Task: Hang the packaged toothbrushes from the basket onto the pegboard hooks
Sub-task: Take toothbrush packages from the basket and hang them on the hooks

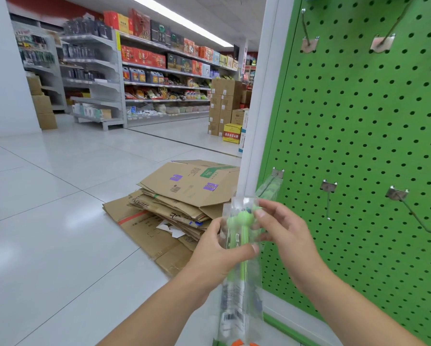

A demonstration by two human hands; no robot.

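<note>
Clear toothbrush pack pinched between both hands' grips.

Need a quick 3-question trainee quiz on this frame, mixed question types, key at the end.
1. True or false: a clear pack already hangs on the lower-left hook of the green pegboard.
2. Which hand pinches the top of the toothbrush pack? A) left hand B) right hand C) neither
3. Fill in: on the floor behind the hands lies a pile of flattened ____.

Key
1. True; it is blurred, but a clear pack hangs there.
2. B; the left hand grips the pack lower, around its middle.
3. cardboard boxes
</note>
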